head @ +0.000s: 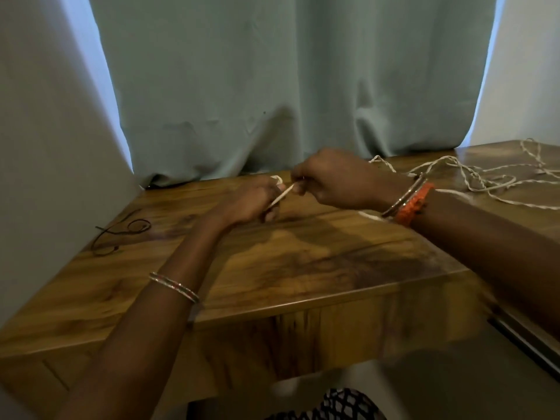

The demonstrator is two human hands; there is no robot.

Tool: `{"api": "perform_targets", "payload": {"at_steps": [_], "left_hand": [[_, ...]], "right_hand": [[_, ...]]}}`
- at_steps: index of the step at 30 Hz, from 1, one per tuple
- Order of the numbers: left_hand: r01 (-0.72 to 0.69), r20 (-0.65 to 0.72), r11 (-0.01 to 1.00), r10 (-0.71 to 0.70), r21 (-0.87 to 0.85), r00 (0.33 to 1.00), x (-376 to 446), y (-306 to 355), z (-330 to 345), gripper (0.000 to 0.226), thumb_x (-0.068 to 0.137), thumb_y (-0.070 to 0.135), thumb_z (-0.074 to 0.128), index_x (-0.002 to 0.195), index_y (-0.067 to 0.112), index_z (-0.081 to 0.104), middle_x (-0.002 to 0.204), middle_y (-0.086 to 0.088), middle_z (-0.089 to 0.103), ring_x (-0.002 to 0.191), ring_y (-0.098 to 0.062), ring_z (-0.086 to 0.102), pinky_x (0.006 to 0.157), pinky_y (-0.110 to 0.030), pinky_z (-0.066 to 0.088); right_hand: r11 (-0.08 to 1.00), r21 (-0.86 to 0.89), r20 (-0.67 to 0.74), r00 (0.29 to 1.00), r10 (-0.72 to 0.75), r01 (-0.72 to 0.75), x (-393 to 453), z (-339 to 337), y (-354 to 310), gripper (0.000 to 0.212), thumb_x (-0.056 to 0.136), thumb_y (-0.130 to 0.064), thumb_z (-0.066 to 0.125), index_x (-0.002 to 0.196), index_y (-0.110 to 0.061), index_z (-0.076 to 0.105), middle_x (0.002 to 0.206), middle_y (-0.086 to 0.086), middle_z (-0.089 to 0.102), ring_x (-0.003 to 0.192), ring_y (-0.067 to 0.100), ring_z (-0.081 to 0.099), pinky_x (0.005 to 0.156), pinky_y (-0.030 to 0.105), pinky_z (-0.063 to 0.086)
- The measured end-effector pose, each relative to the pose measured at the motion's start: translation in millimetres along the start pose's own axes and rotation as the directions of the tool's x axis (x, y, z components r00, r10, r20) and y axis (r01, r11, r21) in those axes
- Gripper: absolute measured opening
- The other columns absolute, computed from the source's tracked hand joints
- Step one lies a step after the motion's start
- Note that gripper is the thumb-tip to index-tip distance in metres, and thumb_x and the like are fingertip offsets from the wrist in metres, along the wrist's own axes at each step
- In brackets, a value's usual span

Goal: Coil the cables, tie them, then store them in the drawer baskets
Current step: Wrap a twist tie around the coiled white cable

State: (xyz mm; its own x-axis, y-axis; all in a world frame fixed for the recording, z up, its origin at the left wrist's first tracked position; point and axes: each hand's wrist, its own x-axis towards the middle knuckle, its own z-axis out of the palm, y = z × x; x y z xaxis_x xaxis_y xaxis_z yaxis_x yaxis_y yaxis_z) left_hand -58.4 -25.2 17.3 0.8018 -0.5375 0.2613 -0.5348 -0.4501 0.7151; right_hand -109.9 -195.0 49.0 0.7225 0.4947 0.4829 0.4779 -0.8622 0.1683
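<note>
Over the table's far middle, near the curtain: both hands work one white cable.
White cable point(283, 197): short taut stretch runs diagonally between the two hands; a small loop of it shows above the left fingers. The rest trails right behind the right wrist, then lies in loose tangled loops on the table's far right. It looks twisted or braided there.
Left hand point(251, 203): fingers curled, gripping the lower end of the taut stretch; knuckles face the camera, back of the hand up. Forearm reaches in from bottom left, raised off the wood.
Right hand point(333, 180): fingers curled in, thumb and fingertips pinching the upper end of the stretch. Sits slightly higher than the left, almost touching it. Forearm comes in from the right edge, angled across the table corner.
Left bangles point(174, 287): thin metal pair on the left forearm.
Right bangles point(404, 197): metal pair at the right wrist, with an orange band point(413, 204) just behind them.
Black cord point(121, 234): thin, loosely looped, lying on the table's left side near the wall, well apart from the hands.
Table point(272, 268): wood grain, front edge facing the camera.
Curtain point(272, 86): pale green, hanging behind the table, hem touching its far edge.
Walls: pale, on both sides of the curtain.
Bottom edge: black-and-white patterned fabric point(333, 404), blurred.
</note>
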Motion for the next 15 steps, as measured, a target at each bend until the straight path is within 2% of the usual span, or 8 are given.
{"api": "perform_targets", "payload": {"at_steps": [1, 3, 5, 6, 8, 10, 12, 15], "left_hand": [[0.061, 0.132, 0.981, -0.037, -0.184, 0.991, -3, 7, -1, 0.031, 0.097, 0.012, 0.031, 0.068, 0.011, 0.041, 0.035, 0.007, 0.036, 0.027, -0.005, 0.028, 0.034, -0.018, 0.024], [0.243, 0.384, 0.787, -0.009, -0.567, 0.923, -14, 16, -5, 0.031, 0.096, 0.025, 0.028, 0.071, 0.012, 0.039, 0.037, 0.007, 0.029, 0.027, -0.003, 0.02, 0.031, -0.016, 0.014], [0.311, 0.507, 0.631, 0.151, -0.71, 0.849, -26, 18, -5, 0.036, 0.091, 0.038, 0.029, 0.069, 0.015, 0.045, 0.04, 0.009, 0.024, 0.029, -0.003, 0.017, 0.034, -0.018, 0.012], [0.303, 0.503, 0.565, 0.237, -0.767, 0.831, -32, 20, -3, 0.036, 0.09, 0.039, 0.031, 0.068, 0.017, 0.048, 0.041, 0.009, 0.022, 0.03, -0.005, 0.015, 0.035, -0.019, 0.012], [0.228, 0.372, 0.399, 0.333, -0.888, 0.867, -35, 27, 4, 0.034, 0.091, 0.036, 0.031, 0.069, 0.018, 0.05, 0.043, 0.009, 0.021, 0.032, -0.008, 0.017, 0.036, -0.02, 0.015], [0.05, 0.128, 0.269, 0.28, -0.962, 0.951, -25, 31, 6, 0.03, 0.093, 0.033, 0.029, 0.073, 0.018, 0.045, 0.04, 0.007, 0.028, 0.03, -0.005, 0.024, 0.034, -0.018, 0.022], [-0.086, -0.046, 0.297, 0.137, -0.951, 0.99, -7, 25, 4, 0.031, 0.098, 0.03, 0.023, 0.075, 0.018, 0.04, 0.041, 0.007, 0.034, 0.029, -0.004, 0.03, 0.034, -0.017, 0.026], [-0.133, -0.186, 0.479, -0.065, -0.868, 0.98, 18, 1, 4, 0.033, 0.103, 0.026, 0.02, 0.076, 0.017, 0.037, 0.04, 0.01, 0.037, 0.028, -0.004, 0.032, 0.035, -0.013, 0.03]], "right_hand": [[0.985, -0.146, -0.056, 0.994, -0.097, 0.088, 1, 7, 10, 0.012, 0.088, -0.015, 0.051, 0.093, -0.017, 0.062, 0.078, 0.004, 0.065, 0.069, 0.025, 0.061, 0.053, 0.03, 0.038], [0.941, -0.301, -0.119, 0.973, -0.198, 0.154, 0, 19, 32, 0.014, 0.085, -0.013, 0.044, 0.092, -0.013, 0.056, 0.075, 0.008, 0.063, 0.057, 0.026, 0.057, 0.047, 0.024, 0.029], [0.95, -0.311, -0.243, 0.964, -0.11, 0.03, 1, 26, 51, 0.013, 0.081, -0.008, 0.046, 0.09, -0.007, 0.055, 0.07, 0.013, 0.061, 0.055, 0.029, 0.058, 0.048, 0.026, 0.031], [0.952, -0.299, -0.308, 0.951, -0.033, -0.063, 3, 30, 56, 0.013, 0.076, -0.002, 0.05, 0.088, -0.004, 0.056, 0.069, 0.015, 0.06, 0.056, 0.032, 0.058, 0.05, 0.029, 0.034], [0.941, -0.261, -0.341, 0.932, 0.121, -0.217, 5, 45, 51, 0.021, 0.068, 0.006, 0.059, 0.087, -0.002, 0.057, 0.071, 0.019, 0.062, 0.063, 0.036, 0.059, 0.059, 0.037, 0.043], [0.943, -0.19, -0.26, 0.94, 0.222, -0.275, 4, 69, 26, 0.027, 0.072, -0.002, 0.06, 0.098, -0.005, 0.059, 0.086, 0.02, 0.065, 0.08, 0.039, 0.062, 0.072, 0.043, 0.046], [0.954, -0.115, -0.078, 0.96, 0.269, -0.276, -5, 86, -10, 0.031, 0.084, -0.019, 0.054, 0.114, -0.013, 0.051, 0.103, 0.014, 0.065, 0.095, 0.036, 0.062, 0.079, 0.042, 0.042], [0.974, 0.013, 0.024, 0.974, 0.226, -0.226, -24, 76, -57, 0.022, 0.09, -0.022, 0.049, 0.11, -0.013, 0.05, 0.102, 0.01, 0.065, 0.09, 0.031, 0.062, 0.065, 0.029, 0.033]]}}
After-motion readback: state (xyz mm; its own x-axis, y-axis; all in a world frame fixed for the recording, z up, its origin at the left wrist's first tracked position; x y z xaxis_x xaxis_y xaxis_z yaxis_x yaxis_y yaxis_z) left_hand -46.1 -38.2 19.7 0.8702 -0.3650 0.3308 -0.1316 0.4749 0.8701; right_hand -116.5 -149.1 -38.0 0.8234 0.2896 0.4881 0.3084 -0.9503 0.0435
